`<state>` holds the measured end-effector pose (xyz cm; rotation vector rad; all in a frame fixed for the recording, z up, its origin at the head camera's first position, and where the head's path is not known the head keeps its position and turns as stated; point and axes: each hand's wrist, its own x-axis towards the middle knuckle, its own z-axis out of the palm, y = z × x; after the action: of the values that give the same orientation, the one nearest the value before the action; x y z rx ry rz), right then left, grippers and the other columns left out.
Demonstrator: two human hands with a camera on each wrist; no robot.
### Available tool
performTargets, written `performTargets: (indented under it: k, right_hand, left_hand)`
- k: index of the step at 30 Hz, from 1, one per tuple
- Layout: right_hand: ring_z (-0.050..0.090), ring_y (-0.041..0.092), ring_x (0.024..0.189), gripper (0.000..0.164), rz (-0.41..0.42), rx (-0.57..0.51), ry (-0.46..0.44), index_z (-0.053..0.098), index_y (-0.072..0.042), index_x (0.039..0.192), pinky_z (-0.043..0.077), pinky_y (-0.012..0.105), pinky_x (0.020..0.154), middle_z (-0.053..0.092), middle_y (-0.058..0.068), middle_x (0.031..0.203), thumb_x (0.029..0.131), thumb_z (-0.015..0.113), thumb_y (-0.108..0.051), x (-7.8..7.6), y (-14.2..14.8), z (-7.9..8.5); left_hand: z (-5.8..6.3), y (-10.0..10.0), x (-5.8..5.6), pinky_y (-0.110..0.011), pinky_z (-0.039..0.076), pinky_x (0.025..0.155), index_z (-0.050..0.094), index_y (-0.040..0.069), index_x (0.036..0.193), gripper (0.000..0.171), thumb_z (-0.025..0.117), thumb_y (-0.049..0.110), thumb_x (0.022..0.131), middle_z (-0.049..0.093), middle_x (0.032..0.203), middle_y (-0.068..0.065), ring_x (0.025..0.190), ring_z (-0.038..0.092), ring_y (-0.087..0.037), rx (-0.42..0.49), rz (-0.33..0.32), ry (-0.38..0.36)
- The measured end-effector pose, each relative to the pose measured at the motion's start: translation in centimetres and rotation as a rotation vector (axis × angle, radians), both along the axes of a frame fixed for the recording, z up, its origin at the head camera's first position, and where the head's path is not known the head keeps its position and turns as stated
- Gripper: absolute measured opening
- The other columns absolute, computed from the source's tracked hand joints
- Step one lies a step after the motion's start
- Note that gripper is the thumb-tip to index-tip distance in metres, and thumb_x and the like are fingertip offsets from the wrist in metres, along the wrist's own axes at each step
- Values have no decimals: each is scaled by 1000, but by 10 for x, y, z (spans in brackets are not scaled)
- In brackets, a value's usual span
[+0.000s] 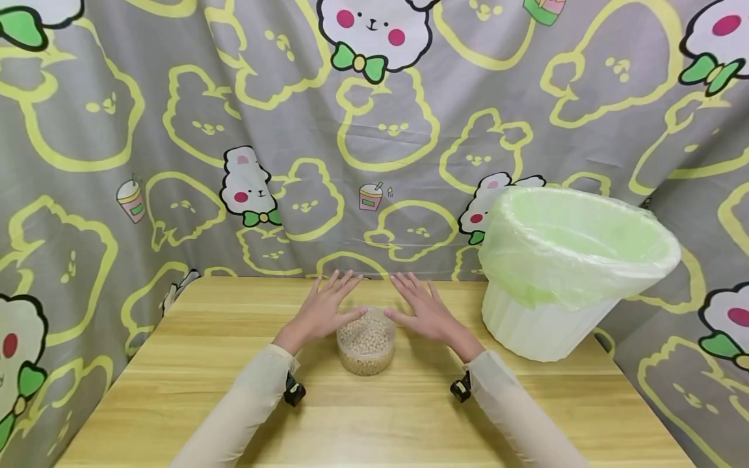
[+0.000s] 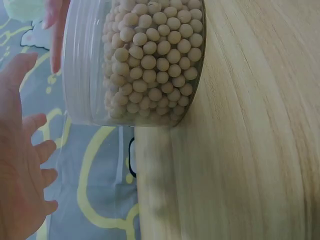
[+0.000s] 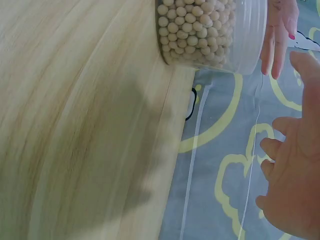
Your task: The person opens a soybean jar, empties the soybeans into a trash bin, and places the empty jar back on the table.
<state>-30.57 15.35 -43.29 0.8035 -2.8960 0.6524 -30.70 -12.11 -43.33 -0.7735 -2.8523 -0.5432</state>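
Note:
A clear round plastic jar [image 1: 366, 357] filled with small beige balls, perhaps dried beans, stands upright on the wooden table. Its frosted upper band [image 2: 82, 65] shows in the left wrist view; whether that is a lid I cannot tell. My left hand [image 1: 324, 309] hovers at the jar's left, palm down, fingers straight and spread. On the other side my right hand [image 1: 427, 312] mirrors it. Both thumbs point inward over the jar in the head view, while the wrist views show a gap between each hand and the jar. Neither hand holds anything.
A white bin [image 1: 526, 325] lined with a pale green plastic bag [image 1: 526, 266] stands at the table's back right. Behind the wooden table [image 1: 374, 429] hangs a grey patterned curtain [image 1: 328, 130]. A small black device [image 1: 294, 392] sits at each wrist.

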Motion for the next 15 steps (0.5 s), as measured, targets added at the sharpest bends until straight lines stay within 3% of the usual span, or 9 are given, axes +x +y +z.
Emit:
performTargets:
  k: [4,10,15]
  right_hand:
    - [4,30,160,79,31,-127,-120,15,-29,165,-2,64,125,13,4,172,101,48,-61,-1,4,-1]
    - [10,28,159,73,105,-380,-405,18,-27,164,12,61,126,16,3,172,103,50,-53,0,9,-7]
    - [19,31,158,72,168,-518,-596,19,-24,164,21,58,125,25,7,170,105,53,-44,1,10,-16]
  left_hand:
    - [-2,-1,-1,-67,6,124,19,32,164,82,52,66,97,21,170,-6,157,16,-40,122,-23,-99]
    - [-9,-6,3,-67,24,121,18,37,163,86,67,53,94,29,168,-11,154,28,-37,457,-91,-391]
    - [-17,-15,4,-69,20,121,17,27,164,93,74,40,93,29,165,-21,155,24,-40,658,-179,-568]
